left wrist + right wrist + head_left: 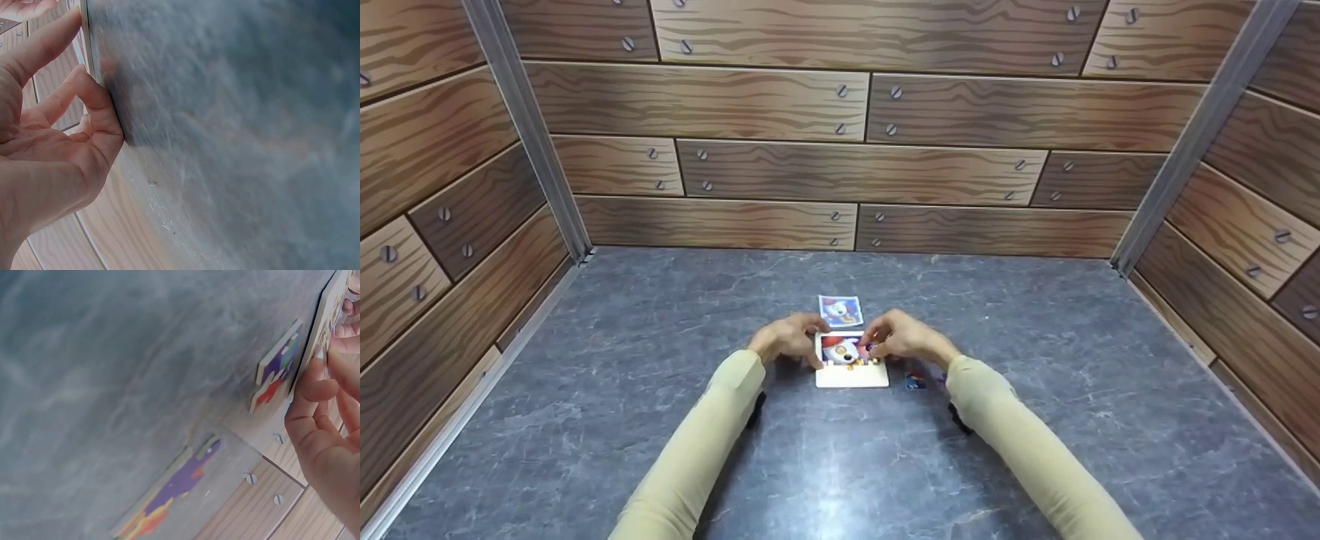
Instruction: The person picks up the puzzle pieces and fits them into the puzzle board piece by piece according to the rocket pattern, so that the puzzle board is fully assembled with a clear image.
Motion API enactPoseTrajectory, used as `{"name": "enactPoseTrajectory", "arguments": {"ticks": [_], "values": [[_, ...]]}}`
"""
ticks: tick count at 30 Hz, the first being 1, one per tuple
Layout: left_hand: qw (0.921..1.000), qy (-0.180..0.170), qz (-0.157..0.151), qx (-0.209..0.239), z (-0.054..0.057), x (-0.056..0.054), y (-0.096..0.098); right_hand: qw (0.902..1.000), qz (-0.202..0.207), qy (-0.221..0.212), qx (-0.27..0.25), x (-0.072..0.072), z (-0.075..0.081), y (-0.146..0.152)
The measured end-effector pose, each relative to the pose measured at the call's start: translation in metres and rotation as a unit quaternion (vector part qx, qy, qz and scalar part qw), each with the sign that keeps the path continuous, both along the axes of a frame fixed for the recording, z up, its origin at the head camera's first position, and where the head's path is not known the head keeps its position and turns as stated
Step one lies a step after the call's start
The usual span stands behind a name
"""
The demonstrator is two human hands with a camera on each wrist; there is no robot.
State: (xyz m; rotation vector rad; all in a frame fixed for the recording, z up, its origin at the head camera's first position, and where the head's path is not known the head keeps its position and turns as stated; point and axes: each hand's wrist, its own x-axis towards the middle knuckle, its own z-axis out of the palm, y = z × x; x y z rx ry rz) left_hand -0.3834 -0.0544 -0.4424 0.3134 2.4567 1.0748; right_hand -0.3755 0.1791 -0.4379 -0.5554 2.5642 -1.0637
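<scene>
A white-framed jigsaw puzzle board (852, 377) lies flat on the table, partly filled with a picture of a white cartoon character; its lower part is bare. At its left edge my left hand (791, 337) holds the frame, thumb low on the side and bent fingers (93, 93) near the upper corner. Over the board's right side, my right hand (905, 334) pinches a small puzzle piece between thumb and fingertips, mostly hidden by the fingers. In the right wrist view, the right hand (329, 416) is close against the board (320, 320).
A picture card (841, 310) of the same character lies just behind the board. Loose puzzle pieces (915, 380) lie right of it; the right wrist view shows purple-and-orange pieces (174, 486) closer to the wrist. Wood-patterned walls (855, 172) enclose the grey table (622, 337).
</scene>
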Motion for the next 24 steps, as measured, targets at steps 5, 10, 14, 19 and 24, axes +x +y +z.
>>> {"name": "enactPoseTrajectory", "arguments": {"ticks": [5, 10, 14, 19, 24], "values": [[1.0, -0.001, 0.001, -0.003, 0.0001, -0.0007, -0.0003, 0.9998, -0.003, 0.02, 0.009, 0.0008, -0.0011, -0.0008], [1.0, 0.0, 0.002, -0.009, 0.0005, -0.0008, 0.0, 0.9997, 0.015, 0.017, 0.0, 0.0, -0.0021, 0.0004], [0.9999, -0.003, 0.005, -0.013, 0.0017, 0.0001, 0.0004, 0.999, 0.045, 0.001, -0.005, 0.0001, -0.0008, 0.0026], [1.0, 0.001, 0.001, -0.009, 0.0024, 0.0012, -0.0002, 0.9971, 0.075, 0.004, 0.008, 0.0001, -0.0005, 0.0033], [0.9999, 0.008, -0.004, -0.011, 0.0014, 0.0007, -0.0005, 0.9961, 0.08, 0.032, 0.018, 0.0002, -0.0024, 0.0029]]}}
